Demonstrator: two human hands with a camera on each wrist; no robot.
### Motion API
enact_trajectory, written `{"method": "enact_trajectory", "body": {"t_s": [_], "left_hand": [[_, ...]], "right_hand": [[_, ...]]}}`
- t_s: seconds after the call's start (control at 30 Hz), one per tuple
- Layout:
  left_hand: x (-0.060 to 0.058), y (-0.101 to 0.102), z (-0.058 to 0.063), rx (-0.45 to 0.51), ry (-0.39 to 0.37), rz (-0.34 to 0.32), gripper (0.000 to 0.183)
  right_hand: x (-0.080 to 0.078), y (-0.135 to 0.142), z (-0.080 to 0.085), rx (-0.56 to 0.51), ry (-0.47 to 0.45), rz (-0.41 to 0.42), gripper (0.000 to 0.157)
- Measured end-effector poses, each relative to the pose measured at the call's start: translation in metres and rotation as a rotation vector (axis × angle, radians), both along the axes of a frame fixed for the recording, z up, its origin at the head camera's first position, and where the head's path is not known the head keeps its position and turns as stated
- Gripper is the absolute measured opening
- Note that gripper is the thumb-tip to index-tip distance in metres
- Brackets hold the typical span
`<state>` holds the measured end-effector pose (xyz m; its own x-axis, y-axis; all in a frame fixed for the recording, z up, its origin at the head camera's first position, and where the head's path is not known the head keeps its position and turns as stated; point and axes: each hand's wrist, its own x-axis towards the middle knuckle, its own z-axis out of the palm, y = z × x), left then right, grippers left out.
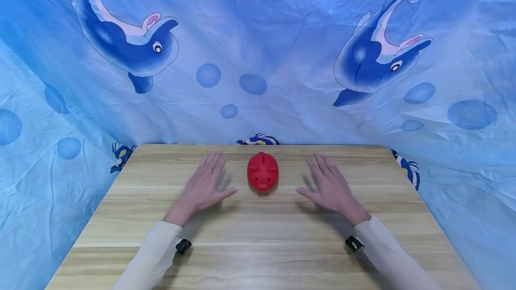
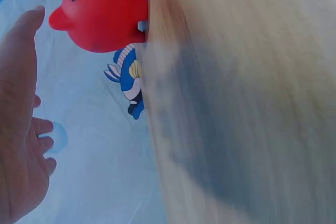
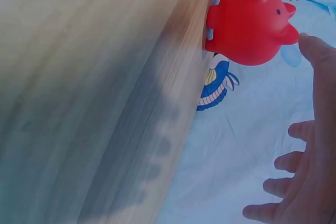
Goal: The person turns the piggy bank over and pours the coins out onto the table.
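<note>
A red piggy bank (image 1: 263, 172) with a coin slot on top stands on its legs on the wooden table, its snout facing the person. To its left, my left hand (image 1: 205, 185) hovers over the boards with straight fingers and the thumb pointing toward the pig. On the other side my right hand (image 1: 328, 187) mirrors it, fingers spread and thumb angled inward. Gaps show between both hands and the piggy bank in the head view. Both wrist views show the red pig (image 2: 107, 11) side-on, and neither hand holds anything.
The wood-grain table (image 1: 258, 249) fills the lower middle. A blue cloth (image 1: 290, 115) printed with dolphins and bubbles hangs behind its back edge and along both sides. Small black devices (image 1: 183, 246) sit at the cuffs of the white sleeves (image 1: 151, 254).
</note>
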<state>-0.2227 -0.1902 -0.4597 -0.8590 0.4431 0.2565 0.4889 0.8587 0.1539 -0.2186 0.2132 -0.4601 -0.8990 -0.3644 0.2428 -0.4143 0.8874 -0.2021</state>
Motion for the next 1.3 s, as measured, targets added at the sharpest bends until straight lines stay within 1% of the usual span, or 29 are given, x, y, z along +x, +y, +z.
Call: {"method": "enact_trajectory", "body": {"t_s": [0.17, 0.27, 0.37, 0.47, 0.63, 0.73, 0.9, 1.07, 1.3], "left_hand": [[-0.011, 0.006, -0.004, 0.036, -0.013, -0.051, 0.104], [-0.015, 0.009, -0.005, 0.071, -0.036, -0.063, 0.103], [-0.02, 0.014, -0.006, 0.115, -0.083, -0.06, 0.101], [-0.024, 0.02, -0.007, 0.173, -0.128, -0.065, 0.1], [-0.029, 0.029, -0.009, 0.256, -0.195, -0.068, 0.102], [-0.032, 0.032, -0.011, 0.289, -0.23, -0.063, 0.104], [-0.038, 0.036, -0.016, 0.309, -0.262, -0.065, 0.109], [-0.043, 0.041, -0.017, 0.335, -0.291, -0.065, 0.113], [-0.05, 0.047, -0.021, 0.381, -0.312, -0.105, 0.113]], "right_hand": [[-0.012, -0.006, 0.0, -0.046, -0.03, 0.036, 0.101], [-0.018, -0.01, -0.001, -0.071, -0.019, 0.061, 0.099], [-0.024, -0.013, -0.003, -0.082, -0.008, 0.083, 0.099], [-0.028, -0.018, -0.005, -0.093, -0.015, 0.102, 0.099], [-0.035, -0.024, -0.006, -0.13, -0.066, 0.136, 0.099], [-0.039, -0.027, -0.008, -0.136, -0.093, 0.161, 0.1], [-0.046, -0.035, -0.01, -0.12, -0.109, 0.185, 0.099], [-0.052, -0.044, -0.015, -0.136, -0.155, 0.199, 0.102], [-0.058, -0.054, -0.017, -0.18, -0.2, 0.225, 0.106]]}}
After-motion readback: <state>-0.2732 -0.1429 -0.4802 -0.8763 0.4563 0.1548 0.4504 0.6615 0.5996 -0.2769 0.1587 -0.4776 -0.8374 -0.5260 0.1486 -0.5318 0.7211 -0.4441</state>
